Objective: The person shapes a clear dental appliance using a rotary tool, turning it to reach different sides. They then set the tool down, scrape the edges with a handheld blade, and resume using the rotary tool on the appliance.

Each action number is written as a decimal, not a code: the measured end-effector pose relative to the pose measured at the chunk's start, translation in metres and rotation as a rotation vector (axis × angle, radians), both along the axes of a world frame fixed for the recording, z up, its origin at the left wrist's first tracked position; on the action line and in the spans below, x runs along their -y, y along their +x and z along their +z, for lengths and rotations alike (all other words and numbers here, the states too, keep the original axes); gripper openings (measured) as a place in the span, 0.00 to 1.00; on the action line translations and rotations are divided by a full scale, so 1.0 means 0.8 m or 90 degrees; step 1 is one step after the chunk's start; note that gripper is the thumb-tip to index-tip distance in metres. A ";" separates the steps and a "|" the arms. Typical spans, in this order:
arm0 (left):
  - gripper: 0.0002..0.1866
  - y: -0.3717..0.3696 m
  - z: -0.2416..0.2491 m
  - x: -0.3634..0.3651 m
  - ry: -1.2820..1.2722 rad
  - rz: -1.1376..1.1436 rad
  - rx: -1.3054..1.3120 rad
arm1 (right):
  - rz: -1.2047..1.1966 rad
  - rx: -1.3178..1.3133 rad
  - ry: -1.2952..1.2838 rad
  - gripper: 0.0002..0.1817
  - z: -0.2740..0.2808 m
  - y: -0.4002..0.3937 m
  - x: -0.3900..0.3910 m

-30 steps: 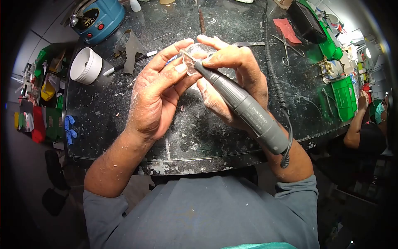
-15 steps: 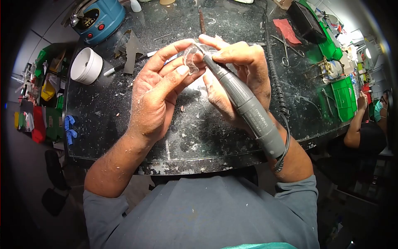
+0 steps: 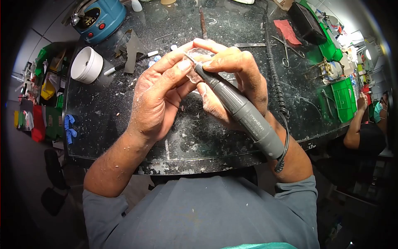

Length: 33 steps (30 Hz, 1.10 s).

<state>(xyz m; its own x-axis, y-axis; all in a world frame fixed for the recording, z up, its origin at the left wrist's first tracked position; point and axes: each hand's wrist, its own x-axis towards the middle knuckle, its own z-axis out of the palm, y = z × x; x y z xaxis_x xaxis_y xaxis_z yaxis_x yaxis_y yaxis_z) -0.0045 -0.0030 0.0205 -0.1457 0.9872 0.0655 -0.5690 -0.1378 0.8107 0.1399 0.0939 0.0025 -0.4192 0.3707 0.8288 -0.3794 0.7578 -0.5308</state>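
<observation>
My left hand [image 3: 152,95] is closed on a clear, curved dental splint [image 3: 193,77], pinching it between thumb and fingers. Part of the splint is hidden behind the fingers. A grey rotary handpiece [image 3: 245,111] with a coiled cord lies in the grip of my right hand [image 3: 251,72], slanting up and to the left. Its thin tip is at the splint, close to my left thumb; whether it touches cannot be told. Pale dust covers both hands and forearms.
On the dusty black bench [image 3: 174,143] stand a white tub [image 3: 87,66] and a blue machine [image 3: 99,20]. A marker [image 3: 118,67], scissors [image 3: 286,52], a metal spatula [image 3: 250,45] and a coiled cable [image 3: 273,70] lie around. Another person's arm [image 3: 355,124] shows at right.
The splint has turned in my left hand, with its arch now towards the back. The handpiece has shifted slightly left and down, and my fingertips have drawn closer together.
</observation>
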 end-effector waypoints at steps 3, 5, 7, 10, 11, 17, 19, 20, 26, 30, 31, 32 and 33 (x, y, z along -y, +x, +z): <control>0.21 0.000 -0.001 0.000 0.001 -0.009 0.017 | -0.051 0.008 0.061 0.22 -0.001 0.004 -0.004; 0.21 0.000 -0.004 -0.003 -0.001 -0.001 0.016 | -0.071 0.019 0.072 0.22 0.000 0.005 -0.003; 0.21 0.000 -0.004 -0.003 -0.003 0.009 0.014 | -0.054 0.011 0.060 0.22 0.001 0.004 -0.003; 0.22 0.002 -0.003 -0.004 0.002 0.013 0.019 | -0.040 -0.003 0.040 0.22 -0.005 0.001 -0.004; 0.22 0.002 -0.003 -0.004 0.007 0.005 0.017 | -0.045 -0.008 0.031 0.22 -0.007 0.000 -0.004; 0.22 0.004 -0.001 -0.002 0.002 0.000 0.012 | -0.037 -0.026 0.004 0.20 -0.008 -0.003 -0.002; 0.24 0.003 -0.002 -0.003 0.004 -0.003 0.004 | -0.020 -0.023 -0.010 0.19 -0.003 -0.001 -0.001; 0.23 0.003 -0.003 -0.003 0.002 0.005 0.006 | -0.022 -0.021 0.000 0.19 -0.002 -0.001 0.000; 0.21 0.001 -0.003 -0.004 0.010 0.004 0.003 | -0.020 -0.011 0.023 0.20 0.000 -0.001 0.000; 0.21 -0.001 -0.004 -0.003 0.028 -0.014 0.016 | 0.000 -0.036 0.010 0.20 -0.004 -0.003 0.000; 0.21 -0.001 -0.004 -0.003 0.028 -0.013 0.016 | 0.000 -0.036 0.010 0.20 -0.004 -0.003 0.000; 0.21 0.001 -0.005 -0.003 0.023 0.002 -0.002 | -0.018 -0.028 0.017 0.21 -0.002 -0.002 0.001; 0.21 0.001 -0.005 -0.003 0.018 0.016 -0.020 | -0.037 -0.019 0.023 0.21 0.000 -0.001 0.002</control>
